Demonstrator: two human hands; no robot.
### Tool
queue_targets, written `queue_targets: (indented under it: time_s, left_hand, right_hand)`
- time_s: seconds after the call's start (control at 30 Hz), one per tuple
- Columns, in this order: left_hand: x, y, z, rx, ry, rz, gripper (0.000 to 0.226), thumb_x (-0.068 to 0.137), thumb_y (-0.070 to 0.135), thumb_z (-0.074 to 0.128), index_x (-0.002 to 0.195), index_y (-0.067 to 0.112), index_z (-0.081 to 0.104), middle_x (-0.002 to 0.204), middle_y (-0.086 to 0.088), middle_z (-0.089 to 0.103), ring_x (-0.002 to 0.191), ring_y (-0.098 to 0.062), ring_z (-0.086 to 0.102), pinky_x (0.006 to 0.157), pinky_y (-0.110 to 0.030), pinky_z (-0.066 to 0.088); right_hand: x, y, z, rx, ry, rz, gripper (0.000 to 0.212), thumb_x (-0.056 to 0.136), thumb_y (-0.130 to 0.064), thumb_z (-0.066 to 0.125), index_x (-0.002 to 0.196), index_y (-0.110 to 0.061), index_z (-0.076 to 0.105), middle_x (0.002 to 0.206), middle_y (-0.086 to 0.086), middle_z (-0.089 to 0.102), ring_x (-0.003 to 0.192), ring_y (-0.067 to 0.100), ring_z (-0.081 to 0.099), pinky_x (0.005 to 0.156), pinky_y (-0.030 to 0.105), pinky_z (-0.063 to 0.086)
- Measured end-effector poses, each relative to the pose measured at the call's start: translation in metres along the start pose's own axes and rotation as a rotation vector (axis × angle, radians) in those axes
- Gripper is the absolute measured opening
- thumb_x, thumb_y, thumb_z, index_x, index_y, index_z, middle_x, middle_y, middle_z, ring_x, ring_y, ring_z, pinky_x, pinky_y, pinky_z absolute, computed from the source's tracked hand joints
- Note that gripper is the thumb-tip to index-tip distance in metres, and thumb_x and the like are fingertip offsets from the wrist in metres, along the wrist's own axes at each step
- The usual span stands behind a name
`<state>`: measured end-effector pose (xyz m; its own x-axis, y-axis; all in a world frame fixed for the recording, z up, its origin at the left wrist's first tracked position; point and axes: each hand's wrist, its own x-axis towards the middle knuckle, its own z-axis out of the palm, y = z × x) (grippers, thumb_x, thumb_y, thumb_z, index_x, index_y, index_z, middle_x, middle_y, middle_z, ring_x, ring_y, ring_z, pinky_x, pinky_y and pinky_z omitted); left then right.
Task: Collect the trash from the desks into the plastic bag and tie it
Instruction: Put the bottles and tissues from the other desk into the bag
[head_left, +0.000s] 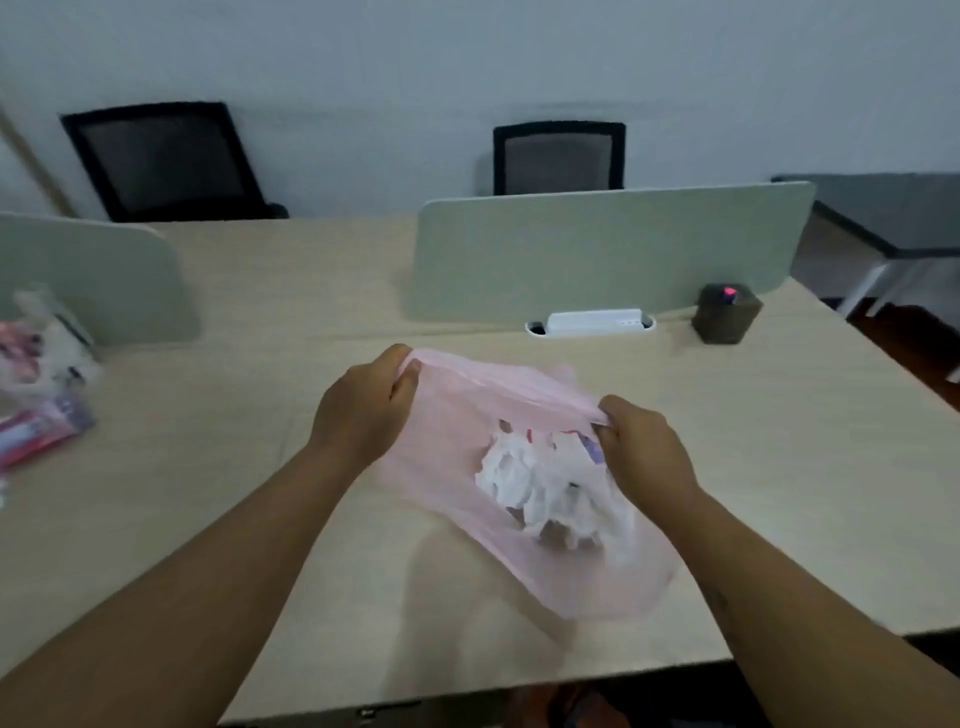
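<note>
With my left hand (371, 402) and right hand (641, 449) each pinching the rim of the pink plastic bag (519, 551) on the desk (753, 467), crumpled trash (540, 483) inside, I judge collecting unfinished: the wrappers (41, 410) far left go in next.

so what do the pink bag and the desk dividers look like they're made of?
Pink bag: thin translucent plastic film, likely polyethylene; white crumpled trash shows through, and it creases where both hands grip. Desk dividers: matte grey-green panels, possibly felt or fabric-covered board; no gloss, rounded corners.
</note>
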<state>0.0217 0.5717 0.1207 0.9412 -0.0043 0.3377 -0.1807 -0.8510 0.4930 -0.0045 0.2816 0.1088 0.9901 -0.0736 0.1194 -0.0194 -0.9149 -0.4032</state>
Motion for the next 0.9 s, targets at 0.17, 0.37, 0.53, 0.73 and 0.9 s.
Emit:
queue_targets:
  time_s: [0.17,0.37,0.53,0.73,0.9]
  left_hand:
    - [-0.026,-0.081,-0.055,0.072,0.091,-0.302,0.024,0.100,0.041,0.042,0.107,0.026,0.059,0.088,-0.002,0.067,0.082,-0.029,0.061,0.066,-0.036,0.047]
    - [-0.101,-0.184,-0.116,0.074,0.156,-0.641,0.048,0.093,0.047,0.057,0.137,0.029,0.049,0.124,-0.001,0.064,0.112,-0.022,0.059,0.090,-0.034,0.049]
    - [-0.146,-0.276,-0.156,0.291,0.068,-0.873,0.073,0.089,0.054,0.057,0.151,0.029,0.028,0.158,-0.004,0.032,0.139,-0.031,0.033,0.104,-0.045,0.040]
    - [-0.136,-0.397,-0.195,0.373,-0.107,-1.016,0.092,0.085,0.060,0.058,0.156,0.031,0.008,0.165,-0.006,0.004,0.146,-0.041,0.014,0.113,-0.053,0.029]
    - [-0.090,-0.475,-0.201,0.352,-0.188,-0.923,0.093,0.085,0.055,0.062,0.156,0.030,0.007,0.164,-0.011,0.010,0.143,-0.043,0.020,0.112,-0.054,0.030]
  right_hand:
    - [0.031,-0.106,0.054,0.353,-0.111,-0.180,0.017,0.097,-0.013,0.041,0.089,-0.004,0.054,0.083,0.014,0.063,0.078,0.035,0.056,0.069,0.039,0.047]
    - [0.032,-0.223,0.112,0.491,-0.269,-0.328,0.029,0.100,-0.021,0.038,0.079,-0.002,0.045,0.070,0.013,0.054,0.065,0.029,0.047,0.056,0.034,0.035]
    - [0.026,-0.299,0.156,0.488,-0.290,-0.449,0.031,0.101,-0.022,0.037,0.077,-0.004,0.044,0.069,0.010,0.054,0.064,0.027,0.049,0.056,0.033,0.036]
    - [0.030,-0.379,0.206,0.450,-0.257,-0.449,0.032,0.101,-0.020,0.036,0.078,-0.003,0.050,0.069,0.014,0.057,0.067,0.032,0.055,0.061,0.037,0.042]
    - [0.039,-0.425,0.228,0.401,-0.183,-0.430,0.032,0.102,-0.018,0.037,0.079,-0.003,0.054,0.065,0.013,0.057,0.062,0.026,0.054,0.059,0.034,0.038]
